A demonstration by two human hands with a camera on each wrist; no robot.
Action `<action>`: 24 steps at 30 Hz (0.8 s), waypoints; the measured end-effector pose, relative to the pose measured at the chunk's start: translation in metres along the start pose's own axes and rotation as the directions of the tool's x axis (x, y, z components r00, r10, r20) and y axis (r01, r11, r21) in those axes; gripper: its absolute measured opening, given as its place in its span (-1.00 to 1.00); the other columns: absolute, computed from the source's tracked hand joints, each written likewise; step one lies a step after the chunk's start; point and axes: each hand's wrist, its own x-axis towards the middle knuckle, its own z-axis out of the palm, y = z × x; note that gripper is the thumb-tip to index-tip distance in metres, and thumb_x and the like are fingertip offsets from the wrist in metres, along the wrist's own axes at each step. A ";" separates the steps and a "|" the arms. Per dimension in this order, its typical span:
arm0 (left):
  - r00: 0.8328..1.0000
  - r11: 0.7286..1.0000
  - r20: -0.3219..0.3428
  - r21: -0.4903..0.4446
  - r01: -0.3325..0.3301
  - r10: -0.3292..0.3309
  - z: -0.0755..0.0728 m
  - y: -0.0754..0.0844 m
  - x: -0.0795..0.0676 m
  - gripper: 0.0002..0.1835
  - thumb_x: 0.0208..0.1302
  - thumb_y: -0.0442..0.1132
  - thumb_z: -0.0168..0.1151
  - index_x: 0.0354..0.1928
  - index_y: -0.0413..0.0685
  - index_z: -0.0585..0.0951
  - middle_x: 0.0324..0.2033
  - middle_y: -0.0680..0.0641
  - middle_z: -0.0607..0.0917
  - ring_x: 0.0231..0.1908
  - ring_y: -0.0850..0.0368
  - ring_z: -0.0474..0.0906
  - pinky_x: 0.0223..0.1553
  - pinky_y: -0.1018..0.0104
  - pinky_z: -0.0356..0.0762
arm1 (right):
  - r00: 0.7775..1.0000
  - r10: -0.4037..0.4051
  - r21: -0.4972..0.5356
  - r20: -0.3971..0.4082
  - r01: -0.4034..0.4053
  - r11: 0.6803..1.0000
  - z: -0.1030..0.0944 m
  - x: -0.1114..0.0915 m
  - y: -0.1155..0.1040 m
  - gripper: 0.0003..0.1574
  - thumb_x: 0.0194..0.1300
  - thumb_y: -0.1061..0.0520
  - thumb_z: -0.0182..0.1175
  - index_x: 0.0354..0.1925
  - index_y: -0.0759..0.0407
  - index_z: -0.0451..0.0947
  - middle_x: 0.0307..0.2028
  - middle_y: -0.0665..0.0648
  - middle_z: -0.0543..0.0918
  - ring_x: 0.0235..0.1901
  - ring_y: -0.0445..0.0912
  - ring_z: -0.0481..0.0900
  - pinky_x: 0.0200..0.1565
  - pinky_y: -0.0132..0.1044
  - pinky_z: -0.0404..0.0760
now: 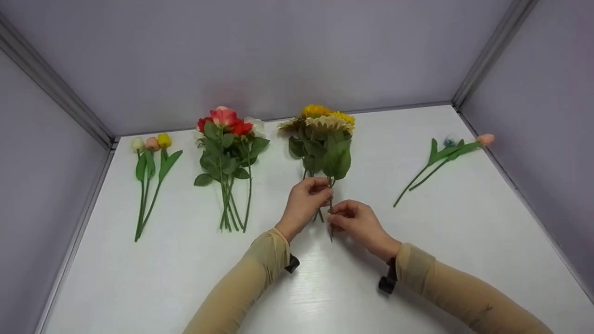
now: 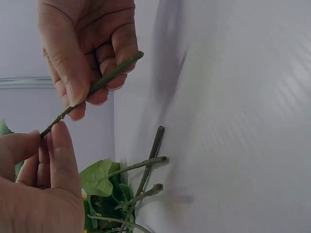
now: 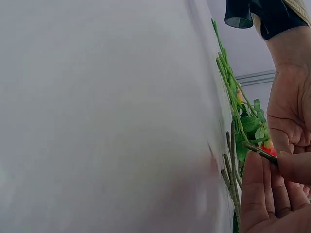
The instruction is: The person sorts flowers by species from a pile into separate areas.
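Note:
In the head view, the left hand (image 1: pixel 307 204) pinches the stem of a pale sunflower (image 1: pixel 326 123) just below its large leaf (image 1: pixel 338 157). Lower on that stem, the right hand (image 1: pixel 359 224) pinches it between thumb and fingers. The left wrist view shows the stem's cut end (image 2: pixel 127 63) sticking out past the right hand, raised off the table. Behind the hands lies a bunch of yellow and brownish sunflowers (image 1: pixel 317 110), their stems partly hidden by the left hand. Several of those stem ends (image 2: pixel 155 145) rest on the white surface.
To the left lie a bunch of red, pink and white roses (image 1: pixel 225 118) and three tulips (image 1: pixel 151 144). Two more tulips (image 1: pixel 450 153), bluish and pink, lie at the right. The white table (image 1: pixel 185 278) is bounded by grey walls (image 1: pixel 287 51).

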 end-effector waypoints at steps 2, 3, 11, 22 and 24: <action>1.000 1.000 0.008 0.030 0.004 -0.005 0.003 0.001 0.006 -0.72 0.39 -0.34 0.33 0.10 -0.24 0.65 -0.10 -0.19 0.73 -0.16 0.05 0.71 -0.12 0.23 0.72 | 1.000 -0.001 0.001 -0.019 0.001 1.000 -0.004 0.004 0.000 -0.70 0.35 0.27 0.34 -0.02 0.45 0.59 -0.23 0.23 0.72 -0.24 0.00 0.73 -0.17 -0.18 0.74; 1.000 0.999 0.010 0.040 0.007 -0.007 0.004 0.002 0.009 -0.71 0.40 -0.35 0.32 0.11 -0.24 0.64 -0.09 -0.19 0.72 -0.16 0.05 0.71 -0.12 0.24 0.72 | 1.000 -0.003 -0.003 -0.025 0.003 1.000 -0.006 0.006 0.000 -0.70 0.36 0.27 0.33 -0.01 0.45 0.59 -0.23 0.23 0.72 -0.23 0.00 0.73 -0.17 -0.18 0.74; 0.998 0.986 -0.017 0.156 0.060 -0.058 0.007 0.001 0.033 -0.73 0.40 -0.34 0.31 0.10 -0.22 0.65 -0.13 -0.12 0.70 -0.17 0.07 0.70 -0.15 0.29 0.71 | 0.999 0.026 -0.028 -0.033 -0.027 0.999 -0.028 0.017 -0.001 -0.63 0.43 0.13 0.29 0.07 0.38 0.62 -0.13 0.28 0.72 -0.15 0.08 0.73 -0.06 -0.11 0.72; 0.986 0.946 -0.078 0.282 0.162 -0.146 0.007 -0.008 0.052 -0.67 0.38 -0.35 0.33 0.15 -0.22 0.62 -0.09 -0.10 0.68 -0.17 0.09 0.69 -0.17 0.29 0.70 | 0.991 0.058 -0.095 -0.119 -0.069 0.993 -0.069 0.015 -0.001 -0.60 0.51 0.08 0.21 0.10 0.38 0.60 -0.11 0.26 0.70 -0.13 0.04 0.70 -0.07 -0.19 0.71; 0.986 0.938 -0.083 0.307 0.162 -0.143 0.009 -0.009 0.053 -0.65 0.37 -0.34 0.35 0.15 -0.22 0.61 -0.09 -0.10 0.67 -0.18 0.09 0.69 -0.18 0.29 0.70 | 0.990 0.064 -0.097 -0.123 -0.076 0.992 -0.073 0.013 -0.001 -0.60 0.51 0.07 0.21 0.10 0.37 0.60 -0.10 0.26 0.70 -0.12 0.03 0.69 -0.06 -0.21 0.71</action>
